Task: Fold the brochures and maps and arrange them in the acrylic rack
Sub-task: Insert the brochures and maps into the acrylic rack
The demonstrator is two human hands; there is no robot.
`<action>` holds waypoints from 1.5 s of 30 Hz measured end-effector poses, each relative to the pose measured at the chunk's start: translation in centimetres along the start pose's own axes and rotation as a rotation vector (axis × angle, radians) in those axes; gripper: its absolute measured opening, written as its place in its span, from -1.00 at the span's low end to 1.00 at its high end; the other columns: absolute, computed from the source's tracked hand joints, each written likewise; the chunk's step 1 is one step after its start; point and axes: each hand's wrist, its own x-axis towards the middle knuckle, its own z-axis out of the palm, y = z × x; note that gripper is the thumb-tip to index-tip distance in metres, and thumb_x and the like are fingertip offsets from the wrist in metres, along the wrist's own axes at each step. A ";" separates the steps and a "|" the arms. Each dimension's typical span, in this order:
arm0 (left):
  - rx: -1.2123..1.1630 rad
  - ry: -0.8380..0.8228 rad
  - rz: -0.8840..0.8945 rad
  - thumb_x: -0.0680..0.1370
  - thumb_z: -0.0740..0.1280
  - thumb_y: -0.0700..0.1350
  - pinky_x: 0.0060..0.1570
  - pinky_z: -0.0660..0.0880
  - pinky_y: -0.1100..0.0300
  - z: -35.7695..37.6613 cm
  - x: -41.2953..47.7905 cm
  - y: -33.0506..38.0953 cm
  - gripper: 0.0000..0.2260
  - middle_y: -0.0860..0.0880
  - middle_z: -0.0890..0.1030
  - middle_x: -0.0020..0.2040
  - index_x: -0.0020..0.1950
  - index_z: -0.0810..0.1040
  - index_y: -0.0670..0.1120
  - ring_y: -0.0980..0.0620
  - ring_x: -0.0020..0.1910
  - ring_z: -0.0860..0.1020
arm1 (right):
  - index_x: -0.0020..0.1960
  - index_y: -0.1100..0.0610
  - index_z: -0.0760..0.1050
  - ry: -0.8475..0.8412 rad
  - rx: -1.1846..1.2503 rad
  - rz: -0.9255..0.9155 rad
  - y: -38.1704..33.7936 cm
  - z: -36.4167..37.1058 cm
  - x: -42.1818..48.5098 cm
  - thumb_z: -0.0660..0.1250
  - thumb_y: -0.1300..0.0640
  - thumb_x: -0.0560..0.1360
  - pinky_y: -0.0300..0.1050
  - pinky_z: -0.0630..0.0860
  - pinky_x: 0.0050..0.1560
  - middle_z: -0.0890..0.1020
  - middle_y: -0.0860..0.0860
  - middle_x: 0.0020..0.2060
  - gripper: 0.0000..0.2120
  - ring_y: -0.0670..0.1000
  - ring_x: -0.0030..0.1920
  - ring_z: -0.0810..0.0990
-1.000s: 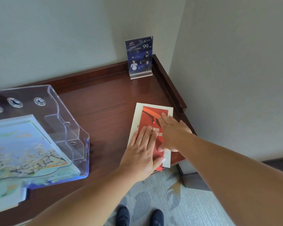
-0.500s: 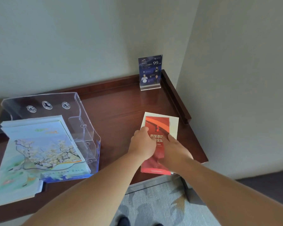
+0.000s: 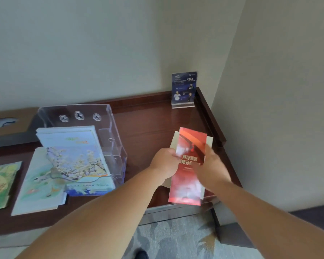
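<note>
A narrow folded red brochure is lifted off the wooden desk at the right. My left hand grips its left edge and my right hand grips its right edge. Under it a cream sheet lies flat on the desk. The clear acrylic rack stands at the left centre with folded pale-blue blossom maps in its pockets.
A flat pale map and a green map lie left of the rack. A blue sign in a stand sits in the back right corner. The desk has a raised rim at its back and right. Carpet lies below the front edge.
Both hands went from pressing the red brochure flat on the cream sheet to gripping its edges and lifting it. The camera drew back, showing more of the rack and maps.
</note>
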 end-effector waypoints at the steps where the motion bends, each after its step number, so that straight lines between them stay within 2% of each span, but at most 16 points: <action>1: -0.012 0.024 0.038 0.56 0.28 -0.22 -0.30 0.38 0.14 -1.2 -0.7 0.4 -0.85 -0.04 0.48 -0.36 -0.20 0.56 -0.14 -0.08 -0.32 0.48 | 0.43 0.04 0.28 0.034 0.018 -0.001 -0.7 -0.4 0.2 0.31 0.12 0.51 0.12 0.57 0.06 0.62 0.12 0.11 -0.49 0.19 0.04 0.63; 5: -0.035 0.137 0.137 0.57 0.28 -0.20 -0.35 0.40 0.12 -7.0 -3.3 1.7 -0.84 -0.11 0.46 -0.35 -0.09 0.56 -0.30 -0.05 -0.38 0.43 | 0.24 0.06 0.40 0.128 0.183 -0.081 -5.1 -0.9 0.4 0.28 0.14 0.55 0.00 0.56 -0.16 0.64 -0.07 -0.28 -0.73 -0.04 -0.23 0.63; 8: 0.008 0.235 0.205 0.57 0.29 -0.19 -0.33 0.43 0.07 -11.0 -5.0 2.4 -0.82 -0.06 0.42 -0.42 -0.19 0.52 -0.26 -0.05 -0.39 0.40 | 0.10 0.02 0.43 0.183 0.289 -0.136 -9.0 0.0 0.0 0.29 0.15 0.54 -0.15 0.47 -0.40 0.58 -0.11 -0.43 -0.85 -0.19 -0.38 0.58; 11: 0.002 0.273 0.233 0.57 0.29 -0.20 -0.21 0.56 -0.05 -14.7 -6.4 2.4 -0.78 -0.05 0.43 -0.42 -0.29 0.48 -0.14 -0.06 -0.35 0.42 | 0.01 -0.05 0.45 0.222 0.355 -0.175 -12.8 1.0 -0.8 0.30 0.15 0.52 0.02 0.61 -0.23 0.57 -0.10 -0.40 -0.87 -0.08 -0.32 0.60; 13: -0.011 0.266 0.257 0.57 0.28 -0.19 -0.11 0.58 -0.11 -16.9 -7.1 1.8 -0.83 -0.14 0.50 -0.31 -0.18 0.53 -0.24 -0.07 -0.31 0.45 | -0.06 -0.11 0.42 0.253 0.354 -0.208 -14.9 1.8 -1.6 0.30 0.15 0.51 0.09 0.62 -0.16 0.56 -0.10 -0.42 -0.84 -0.03 -0.29 0.61; 16: -0.015 0.255 0.301 0.57 0.28 -0.18 -0.06 0.59 -0.14 -20.3 -8.1 0.6 -0.83 -0.26 0.61 -0.16 -0.04 0.57 -0.29 -0.22 -0.19 0.59 | 0.04 -0.01 0.45 0.303 0.328 -0.235 -17.9 3.4 -3.1 0.29 0.16 0.52 0.10 0.61 -0.16 0.56 -0.08 -0.42 -0.86 0.03 -0.28 0.62; 18: -0.012 0.249 0.326 0.57 0.29 -0.18 -0.04 0.59 -0.13 -21.8 -8.7 0.0 -0.84 -0.23 0.61 -0.16 -0.07 0.57 -0.27 -0.24 -0.10 0.62 | 0.11 0.03 0.45 0.316 0.315 -0.232 -19.3 4.1 -4.0 0.28 0.16 0.53 0.06 0.60 -0.15 0.57 -0.05 -0.37 -0.83 0.06 -0.26 0.63; 20: -0.036 0.239 0.345 0.57 0.29 -0.17 -0.04 0.59 -0.13 -23.7 -9.2 -1.2 -0.84 -0.16 0.58 -0.22 -0.14 0.56 -0.22 -0.17 -0.19 0.59 | 0.12 0.03 0.43 0.345 0.300 -0.245 -20.9 5.3 -5.1 0.27 0.16 0.53 0.03 0.58 -0.15 0.57 -0.03 -0.36 -0.82 0.06 -0.25 0.63; 23: -0.054 0.234 0.371 0.57 0.30 -0.16 -0.10 0.57 -0.06 -25.8 -9.9 -2.7 -0.81 -0.08 0.49 -0.31 -0.23 0.47 -0.17 -0.07 -0.29 0.47 | 0.11 0.02 0.42 0.383 0.287 -0.266 -22.9 6.5 -6.9 0.27 0.17 0.53 0.06 0.59 -0.13 0.57 -0.04 -0.36 -0.83 0.08 -0.24 0.63; 26: -0.051 0.252 0.434 0.57 0.30 -0.15 -0.08 0.58 -0.11 -27.5 -10.4 -3.6 -0.87 -0.02 0.51 -0.31 -0.17 0.49 -0.12 -0.09 -0.29 0.48 | 0.10 0.01 0.41 0.392 0.283 -0.273 -24.2 7.2 -8.0 0.29 0.16 0.53 0.08 0.60 -0.12 0.56 -0.04 -0.36 -0.83 0.08 -0.22 0.63; 29: -0.024 0.307 0.482 0.58 0.29 -0.13 -0.07 0.58 -0.13 -28.7 -10.5 -4.6 -0.92 -0.09 0.62 -0.19 -0.09 0.49 -0.11 -0.15 -0.19 0.59 | 0.05 0.02 0.42 0.414 0.220 -0.294 -25.4 7.7 -8.2 0.32 0.12 0.51 -0.08 0.49 -0.19 0.58 -0.05 -0.30 -0.86 0.03 -0.19 0.61; 31: 0.016 0.370 0.495 0.58 0.28 -0.12 -0.13 0.54 -0.03 -29.1 -10.3 -5.6 -0.89 -0.11 0.61 -0.20 -0.09 0.47 -0.15 -0.16 -0.20 0.58 | -0.03 -0.01 0.41 0.398 0.190 -0.322 -26.0 8.3 -8.2 0.34 0.12 0.51 -0.13 0.41 -0.25 0.57 -0.09 -0.27 -0.88 -0.02 -0.21 0.58; 35: 0.057 0.457 0.461 0.57 0.29 -0.12 -0.24 0.42 0.06 -29.0 -10.0 -8.2 -0.85 -0.11 0.58 -0.23 -0.13 0.45 -0.18 -0.11 -0.21 0.54 | -0.06 -0.02 0.42 0.325 0.117 -0.373 -26.0 9.8 -8.0 0.34 0.10 0.52 -0.17 0.41 -0.28 0.56 -0.12 -0.26 -0.90 -0.10 -0.23 0.55; 39: 0.055 0.493 0.409 0.55 0.32 -0.14 -0.34 0.31 0.11 -28.1 -9.5 -10.1 -0.81 -0.04 0.47 -0.36 -0.22 0.42 -0.17 -0.05 -0.33 0.42 | -0.04 0.04 0.45 0.298 0.076 -0.364 -25.0 11.2 -7.6 0.31 0.11 0.53 -0.14 0.44 -0.24 0.58 -0.10 -0.22 -0.96 -0.02 -0.20 0.55; 42: 0.044 0.474 0.347 0.54 0.32 -0.15 -0.28 0.42 0.07 -27.2 -9.2 -11.1 -0.82 -0.09 0.57 -0.31 -0.22 0.44 -0.17 -0.10 -0.29 0.52 | -0.05 0.04 0.47 0.284 0.039 -0.341 -24.0 12.1 -7.5 0.29 0.12 0.53 -0.07 0.45 -0.18 0.59 -0.09 -0.22 -0.99 0.02 -0.19 0.55; 45: 0.068 0.472 0.317 0.55 0.31 -0.15 -0.23 0.45 0.06 -26.5 -9.0 -11.8 -0.85 -0.09 0.63 -0.25 -0.20 0.49 -0.17 -0.09 -0.22 0.57 | -0.10 0.00 0.46 0.273 -0.003 -0.334 -23.0 12.7 -7.3 0.28 0.11 0.53 -0.10 0.41 -0.26 0.58 -0.11 -0.25 -0.96 0.00 -0.23 0.53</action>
